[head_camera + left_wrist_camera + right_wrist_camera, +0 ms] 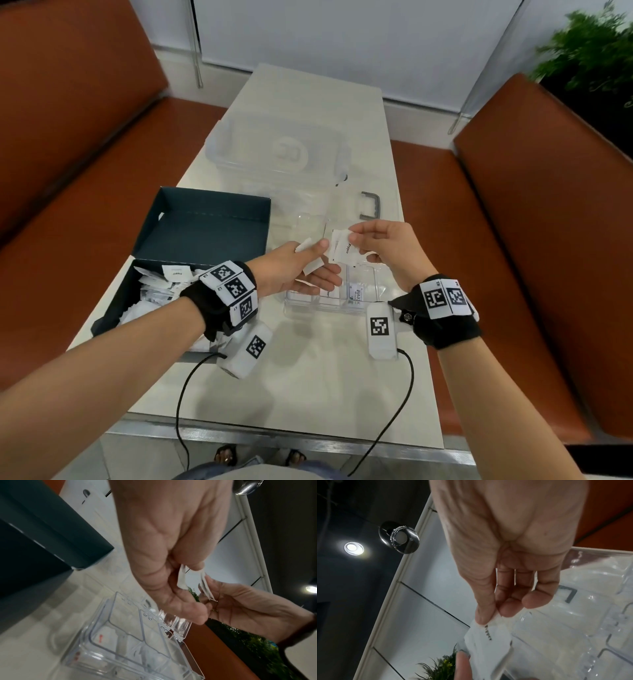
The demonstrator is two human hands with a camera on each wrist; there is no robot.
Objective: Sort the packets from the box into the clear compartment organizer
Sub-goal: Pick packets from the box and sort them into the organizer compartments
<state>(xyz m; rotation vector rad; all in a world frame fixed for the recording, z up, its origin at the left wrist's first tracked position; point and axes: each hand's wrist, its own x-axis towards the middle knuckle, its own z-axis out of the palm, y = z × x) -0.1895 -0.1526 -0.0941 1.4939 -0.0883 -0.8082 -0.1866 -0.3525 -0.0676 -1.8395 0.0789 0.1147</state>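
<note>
Packets (161, 287) fill much of the dark box (191, 226) left of the clear organizer (342, 301); few compartments hold any, so most sorting seems left. Above the organizer, left hand (301, 270) pinches several white packets (312, 266); right hand (383, 246) pinches one printed packet (344, 248).

Thin white paper packets (343, 251) with dark lettering are showing against the clear plastic compartment organizer (366, 294), beside the dark teal rectangular cardboard box (205, 222).

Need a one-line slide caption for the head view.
Both hands, left hand and right hand, hold white packets above the clear compartment organizer.
</note>
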